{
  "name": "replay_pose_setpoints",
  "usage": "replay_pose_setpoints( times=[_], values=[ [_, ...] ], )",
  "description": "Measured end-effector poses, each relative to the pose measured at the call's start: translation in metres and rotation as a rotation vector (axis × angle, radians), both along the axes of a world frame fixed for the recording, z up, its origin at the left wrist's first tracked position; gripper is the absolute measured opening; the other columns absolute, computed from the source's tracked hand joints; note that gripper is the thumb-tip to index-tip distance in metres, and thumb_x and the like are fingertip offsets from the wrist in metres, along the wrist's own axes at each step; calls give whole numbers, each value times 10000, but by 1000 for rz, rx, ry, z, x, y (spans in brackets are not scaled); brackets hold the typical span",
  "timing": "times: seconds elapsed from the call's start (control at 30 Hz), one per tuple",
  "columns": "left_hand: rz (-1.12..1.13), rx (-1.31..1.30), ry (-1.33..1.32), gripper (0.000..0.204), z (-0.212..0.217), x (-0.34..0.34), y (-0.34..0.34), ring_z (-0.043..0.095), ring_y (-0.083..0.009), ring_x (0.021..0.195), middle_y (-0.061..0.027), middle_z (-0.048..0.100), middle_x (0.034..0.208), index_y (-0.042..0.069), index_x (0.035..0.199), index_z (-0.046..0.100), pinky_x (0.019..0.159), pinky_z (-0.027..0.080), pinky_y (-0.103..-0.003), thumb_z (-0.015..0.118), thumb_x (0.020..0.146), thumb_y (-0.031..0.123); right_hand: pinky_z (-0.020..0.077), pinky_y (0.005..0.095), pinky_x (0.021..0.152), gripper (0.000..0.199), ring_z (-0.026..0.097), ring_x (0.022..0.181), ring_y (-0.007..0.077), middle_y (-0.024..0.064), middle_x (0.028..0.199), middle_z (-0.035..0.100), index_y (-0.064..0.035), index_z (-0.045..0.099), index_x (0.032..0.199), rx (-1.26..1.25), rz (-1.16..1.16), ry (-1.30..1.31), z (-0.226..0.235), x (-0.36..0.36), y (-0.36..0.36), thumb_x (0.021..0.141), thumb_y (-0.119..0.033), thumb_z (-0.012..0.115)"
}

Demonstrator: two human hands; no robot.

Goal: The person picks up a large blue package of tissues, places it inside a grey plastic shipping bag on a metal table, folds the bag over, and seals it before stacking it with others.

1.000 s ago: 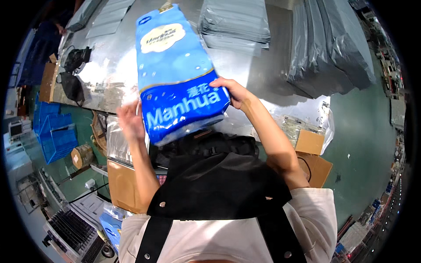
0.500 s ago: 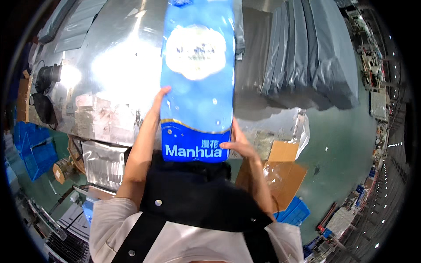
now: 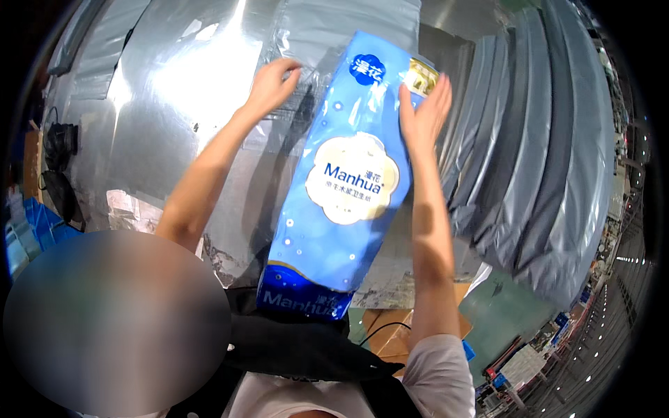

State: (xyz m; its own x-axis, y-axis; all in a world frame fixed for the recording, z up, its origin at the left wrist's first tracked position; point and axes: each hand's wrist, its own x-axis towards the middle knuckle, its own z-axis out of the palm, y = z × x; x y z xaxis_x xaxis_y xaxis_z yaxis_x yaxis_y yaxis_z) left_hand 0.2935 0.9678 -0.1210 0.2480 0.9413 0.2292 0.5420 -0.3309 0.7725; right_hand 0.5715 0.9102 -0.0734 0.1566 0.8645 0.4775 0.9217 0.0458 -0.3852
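A long blue plastic pack of paper tissue [image 3: 306,230] with a cream label lies tilted in front of me, its top leaning right and its lower end against my black apron [image 3: 313,345]. My right hand [image 3: 425,115] rests along the pack's upper right side, thumb apart and fingers stretched. To the left of the pack, my left hand [image 3: 273,87] is raised with loosely bent fingers, thumb apart and nothing visible in it. Just beyond that hand, a flat grey plastic bag [image 3: 348,21] is spread on the metal table [image 3: 174,132], partly behind the pack.
Stacked grey plastic bags [image 3: 536,153] stand along the table's right side. More grey bags [image 3: 104,56] lie at the far left. Black straps or gear [image 3: 61,143] sit at the left edge. Below the table are a cardboard box [image 3: 390,334] and blue crates [image 3: 42,223].
The pack has tilted, with its top swinging right. My left hand has let go of it and moved up toward the flat grey bag. My right hand has slid up to the pack's upper side.
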Motion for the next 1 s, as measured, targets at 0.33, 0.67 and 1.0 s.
replay_pose_setpoints(
  times=[0.33, 0.67, 1.0],
  values=[
    [-333, -140, 646, 180, -19, 1, 70, 572, -345, 761, -167, 597, 775, 17, 848, 551, 673, 451, -420, 539, 735, 156, 407, 420, 764, 547, 571, 772, 384, 232, 743, 603, -18, 626, 769, -404, 11, -124, -2, -23, 106, 840, -468, 324],
    [-425, 211, 967, 234, -15, 32, 77, 599, -282, 815, -150, 561, 920, 15, 859, 557, 668, 504, -329, 627, 637, 42, 404, 427, 710, 395, 554, 702, 364, 194, 699, 585, 8, 600, 684, -223, 186, 15, 27, -56, 50, 826, -324, 439],
    [-63, 474, 385, 156, 28, 41, 100, 577, -372, 588, -193, 565, 595, 28, 610, 568, 528, 453, -452, 514, 700, 142, 438, 447, 688, 376, 562, 768, 395, 221, 897, 563, -33, 417, 1018, 104, 109, 89, -1, -107, 70, 753, -250, 572]
  ],
)
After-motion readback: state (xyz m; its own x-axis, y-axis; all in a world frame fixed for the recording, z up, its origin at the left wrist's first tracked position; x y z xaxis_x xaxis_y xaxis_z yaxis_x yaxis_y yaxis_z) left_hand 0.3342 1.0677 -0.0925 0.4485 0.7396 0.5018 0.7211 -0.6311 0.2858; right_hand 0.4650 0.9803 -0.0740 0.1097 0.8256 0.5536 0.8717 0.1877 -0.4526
